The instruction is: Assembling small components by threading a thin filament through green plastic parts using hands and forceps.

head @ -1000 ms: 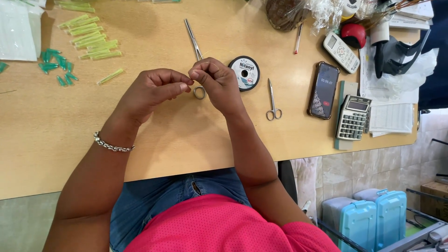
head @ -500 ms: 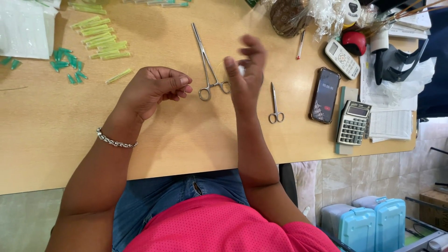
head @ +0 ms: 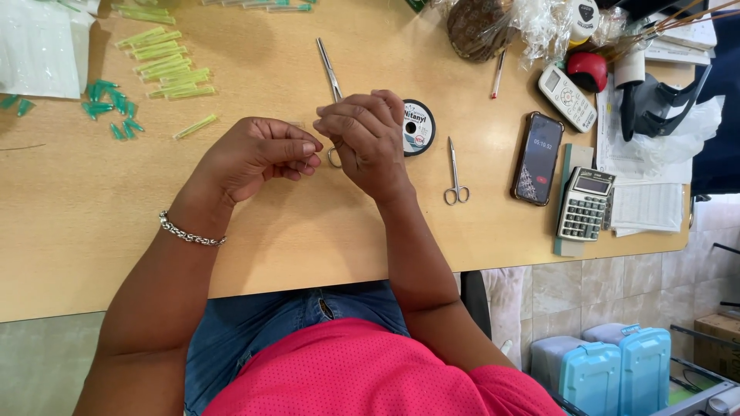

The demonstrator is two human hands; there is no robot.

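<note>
My left hand (head: pixel 258 154) and my right hand (head: pixel 366 135) hover close together over the wooden table (head: pixel 92 231), fingertips almost touching. Both have their fingers curled and pinched; whatever is between them is too fine to see. A silver bracelet (head: pixel 191 233) circles my left wrist. Steel forceps (head: pixel 329 71) lie on the table just beyond my right hand, their ring handles partly hidden under it. A black and white spool of thread (head: pixel 418 127) sits right beside my right hand.
Small scissors (head: pixel 455 173), a phone (head: pixel 537 158) and a calculator (head: pixel 586 204) lie to the right. Yellow-green tubes (head: pixel 166 65) and teal pieces (head: pixel 108 108) are scattered at the far left. Papers, a remote and plastic bags crowd the far right corner.
Half a second ago my right hand was raised away from the left with its fingers spread. It has come back beside the left hand with its fingers closed. The left hand has barely moved.
</note>
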